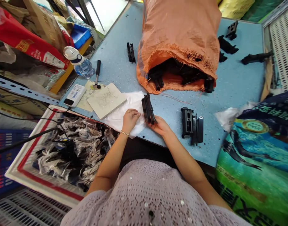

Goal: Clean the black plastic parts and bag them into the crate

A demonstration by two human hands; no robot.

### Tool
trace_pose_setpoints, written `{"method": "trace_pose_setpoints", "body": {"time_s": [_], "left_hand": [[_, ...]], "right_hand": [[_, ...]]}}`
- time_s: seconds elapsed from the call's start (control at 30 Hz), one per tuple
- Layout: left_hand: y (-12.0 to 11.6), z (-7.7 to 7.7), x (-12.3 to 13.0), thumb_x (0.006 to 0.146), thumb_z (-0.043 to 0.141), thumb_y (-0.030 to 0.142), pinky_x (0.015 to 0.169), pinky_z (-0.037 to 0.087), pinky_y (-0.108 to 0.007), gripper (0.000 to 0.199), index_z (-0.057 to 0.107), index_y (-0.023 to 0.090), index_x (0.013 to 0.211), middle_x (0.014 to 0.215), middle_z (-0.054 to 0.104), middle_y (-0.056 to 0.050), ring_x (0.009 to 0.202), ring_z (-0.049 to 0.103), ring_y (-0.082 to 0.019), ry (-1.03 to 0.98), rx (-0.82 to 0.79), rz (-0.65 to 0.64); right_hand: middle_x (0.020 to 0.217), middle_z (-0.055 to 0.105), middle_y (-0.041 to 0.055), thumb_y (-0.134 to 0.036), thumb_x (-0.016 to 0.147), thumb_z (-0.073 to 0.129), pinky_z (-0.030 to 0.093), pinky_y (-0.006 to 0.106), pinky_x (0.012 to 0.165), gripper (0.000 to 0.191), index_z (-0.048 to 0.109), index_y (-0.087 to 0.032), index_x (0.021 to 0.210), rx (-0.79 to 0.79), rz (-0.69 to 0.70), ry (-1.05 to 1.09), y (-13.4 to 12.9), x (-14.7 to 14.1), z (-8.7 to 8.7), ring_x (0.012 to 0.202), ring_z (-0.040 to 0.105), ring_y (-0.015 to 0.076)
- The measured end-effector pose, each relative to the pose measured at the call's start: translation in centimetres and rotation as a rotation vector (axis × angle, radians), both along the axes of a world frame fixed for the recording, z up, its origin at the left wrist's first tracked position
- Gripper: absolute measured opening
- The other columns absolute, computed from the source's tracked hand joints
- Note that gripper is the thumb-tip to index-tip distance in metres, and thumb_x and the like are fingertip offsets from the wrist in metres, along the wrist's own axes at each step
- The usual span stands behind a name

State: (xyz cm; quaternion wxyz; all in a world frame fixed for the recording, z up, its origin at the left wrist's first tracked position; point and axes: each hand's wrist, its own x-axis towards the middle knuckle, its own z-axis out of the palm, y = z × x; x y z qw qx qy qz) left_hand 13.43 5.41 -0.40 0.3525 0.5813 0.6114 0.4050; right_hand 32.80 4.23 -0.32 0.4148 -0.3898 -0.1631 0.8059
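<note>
My right hand [160, 126] grips the lower end of a long black plastic part [148, 109], held tilted over the table's near edge. Just left of it, my left hand [131, 121] has thumb and fingers drawn together in a pinch; whatever is between the fingertips is too small to make out. Under that hand lie thin white plastic bags [136, 100]. Two similar black parts [192, 126] rest side by side to the right. Beyond my hands, an orange woven sack [179, 34] lies with its frayed mouth towards me, black parts showing inside.
A cardboard pad [106, 99], a hammer [97, 73], a white device [75, 95] and a water bottle [81, 64] sit at left. A crate [40, 185] of bagged parts stands below. Loose black parts [255, 58] lie far right, beyond a green-blue sack [259, 150].
</note>
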Motion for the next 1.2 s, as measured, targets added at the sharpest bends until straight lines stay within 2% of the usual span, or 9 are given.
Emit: {"method": "trace_pose_setpoints", "body": {"time_s": [0.17, 0.3, 0.37, 0.5, 0.6, 0.8, 0.93, 1.07, 1.2], "left_hand": [[0.3, 0.4, 0.4, 0.068, 0.081, 0.021, 0.07, 0.046, -0.029, 0.027, 0.054, 0.02, 0.064, 0.077, 0.055, 0.0, 0.075, 0.054, -0.015, -0.063, 0.017, 0.021], [0.8, 0.9, -0.9, 0.072, 0.075, 0.028, 0.064, 0.043, -0.027, 0.034, 0.042, 0.021, 0.067, 0.073, 0.054, 0.001, 0.065, 0.051, -0.012, -0.373, -0.09, 0.019], [0.8, 1.5, -2.0, 0.075, 0.071, 0.028, 0.067, 0.045, -0.028, 0.031, 0.04, 0.022, 0.073, 0.081, 0.059, -0.001, 0.07, 0.056, -0.013, -0.432, -0.024, 0.093], [0.0, 2.9, -2.9, 0.082, 0.057, 0.016, 0.087, 0.05, -0.038, 0.012, 0.047, 0.023, 0.08, 0.097, 0.064, -0.007, 0.095, 0.062, -0.02, -0.014, 0.264, 0.018], [-0.8, 3.6, -2.1, 0.081, 0.06, 0.017, 0.088, 0.05, -0.039, 0.012, 0.051, 0.023, 0.086, 0.111, 0.063, -0.011, 0.107, 0.059, -0.024, 0.192, 0.363, -0.06], [-0.4, 3.4, -1.8, 0.089, 0.058, 0.021, 0.074, 0.05, -0.031, 0.007, 0.052, 0.023, 0.089, 0.086, 0.064, -0.003, 0.077, 0.06, -0.017, 0.133, 0.244, -0.011], [-0.1, 3.2, -3.1, 0.084, 0.048, 0.009, 0.082, 0.053, -0.032, 0.019, 0.062, 0.021, 0.081, 0.11, 0.07, -0.006, 0.093, 0.066, -0.019, 0.306, 0.268, -0.193], [0.0, 2.8, -3.2, 0.086, 0.045, 0.008, 0.09, 0.055, -0.036, 0.038, 0.073, 0.021, 0.109, 0.12, 0.07, -0.01, 0.104, 0.067, -0.022, 0.422, 0.228, -0.239], [0.2, 2.5, -2.8, 0.086, 0.053, 0.012, 0.09, 0.058, -0.036, 0.049, 0.063, 0.017, 0.134, 0.135, 0.062, -0.015, 0.102, 0.069, -0.021, 0.335, 0.2, -0.234]], "right_hand": [[0.089, 0.076, 0.0045, -0.023, 0.074, 0.08, 0.051, 0.023, 0.058, 0.016, 0.076, -0.017, 0.088, 0.017, 0.009, 0.021, -0.3, -0.2, 1.0, 0.071, 0.065, 0.0136], [0.075, 0.071, 0.0018, -0.016, 0.071, 0.079, 0.051, 0.023, 0.059, 0.009, 0.073, -0.016, 0.077, 0.002, -0.063, 0.013, 0.3, 0.1, 1.2, 0.066, 0.06, 0.0121], [0.077, 0.071, 0.003, -0.015, 0.07, 0.078, 0.05, 0.022, 0.056, 0.009, 0.072, -0.017, 0.076, -0.015, -0.086, 0.02, 0.6, 0.7, 1.1, 0.07, 0.063, 0.0136], [0.092, 0.074, 0.0061, -0.015, 0.071, 0.076, 0.05, 0.022, 0.053, 0.011, 0.071, -0.018, 0.08, -0.01, -0.06, 0.047, 0.4, 1.6, 1.0, 0.076, 0.065, 0.0157], [0.096, 0.075, 0.0073, -0.016, 0.074, 0.074, 0.052, 0.023, 0.054, 0.012, 0.07, -0.018, 0.085, -0.008, -0.047, 0.064, 0.1, 1.5, 0.9, 0.077, 0.065, 0.016], [0.098, 0.075, 0.0082, -0.015, 0.077, 0.072, 0.052, 0.023, 0.051, 0.009, 0.068, -0.019, 0.085, -0.04, -0.043, 0.103, -0.2, 1.3, 0.5, 0.079, 0.067, 0.018], [0.091, 0.074, 0.0069, -0.014, 0.074, 0.074, 0.051, 0.022, 0.052, 0.01, 0.068, -0.018, 0.082, -0.073, -0.066, 0.071, -0.2, 1.2, 0.5, 0.077, 0.065, 0.0161], [0.085, 0.073, 0.0038, -0.021, 0.074, 0.08, 0.051, 0.019, 0.054, 0.013, 0.072, -0.018, 0.084, 0.058, -0.111, -0.024, -1.4, 2.1, 2.0, 0.072, 0.064, 0.013], [0.092, 0.077, 0.009, -0.029, 0.079, 0.077, 0.057, 0.023, 0.059, 0.024, 0.074, -0.016, 0.098, 0.028, 0.167, 0.029, -4.0, 3.4, 3.1, 0.077, 0.071, 0.0168]]}}
